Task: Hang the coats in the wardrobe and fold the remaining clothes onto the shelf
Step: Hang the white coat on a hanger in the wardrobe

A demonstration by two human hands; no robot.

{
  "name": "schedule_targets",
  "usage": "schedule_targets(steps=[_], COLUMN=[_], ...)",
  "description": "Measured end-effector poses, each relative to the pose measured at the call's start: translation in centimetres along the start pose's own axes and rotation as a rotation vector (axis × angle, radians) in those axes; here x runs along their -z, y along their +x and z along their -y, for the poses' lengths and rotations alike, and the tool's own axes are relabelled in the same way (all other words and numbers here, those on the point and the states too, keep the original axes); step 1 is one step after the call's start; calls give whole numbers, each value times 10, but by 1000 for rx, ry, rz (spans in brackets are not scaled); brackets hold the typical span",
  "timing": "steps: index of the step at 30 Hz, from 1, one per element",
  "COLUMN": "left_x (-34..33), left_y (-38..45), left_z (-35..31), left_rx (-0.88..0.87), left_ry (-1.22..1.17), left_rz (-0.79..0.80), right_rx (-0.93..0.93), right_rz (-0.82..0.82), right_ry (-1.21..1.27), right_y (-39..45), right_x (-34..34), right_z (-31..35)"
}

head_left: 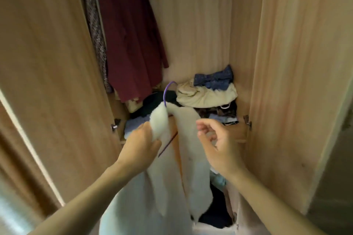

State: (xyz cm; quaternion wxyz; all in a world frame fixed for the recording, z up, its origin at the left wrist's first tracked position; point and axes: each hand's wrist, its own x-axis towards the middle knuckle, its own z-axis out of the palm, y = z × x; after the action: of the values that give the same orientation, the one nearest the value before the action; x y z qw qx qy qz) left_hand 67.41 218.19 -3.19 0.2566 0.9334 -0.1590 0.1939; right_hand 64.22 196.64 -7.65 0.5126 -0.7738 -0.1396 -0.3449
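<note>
A fluffy white coat (193, 158) hangs on a purple hanger (166, 91) in front of the open wardrobe. My left hand (141, 144) grips the coat's left collar edge and the hanger's shoulder. My right hand (217, 145) hovers just right of the coat's other front panel, fingers loosely curled, holding nothing. Inside the wardrobe a dark red coat (129, 40) and a patterned garment (95, 30) hang at the left. On the shelf (238, 131) lie crumpled clothes: a cream piece (206, 95) with a blue denim one (214, 78) on top, and a black one (154, 103).
Two wooden wardrobe doors stand open, the left door (47, 82) and the right door (298, 82). The hanging space right of the red coat shows the bare back panel (194, 25). More clothes (217, 213) are piled below the shelf.
</note>
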Motion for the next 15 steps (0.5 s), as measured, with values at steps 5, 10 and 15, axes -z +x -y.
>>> schedule_targets(steps=[5, 10, 15], left_x=[13, 25, 41], left_y=[9, 39, 72], left_z=[34, 54, 88], left_rx=[-121, -302, -430], left_ry=[173, 261, 335], left_rz=[-75, -211, -419], right_rx=[216, 192, 251], right_rz=[78, 249, 241], right_ry=[-315, -375, -411], right_y=[50, 85, 113], right_x=[-16, -36, -62], right_z=[-25, -38, -33])
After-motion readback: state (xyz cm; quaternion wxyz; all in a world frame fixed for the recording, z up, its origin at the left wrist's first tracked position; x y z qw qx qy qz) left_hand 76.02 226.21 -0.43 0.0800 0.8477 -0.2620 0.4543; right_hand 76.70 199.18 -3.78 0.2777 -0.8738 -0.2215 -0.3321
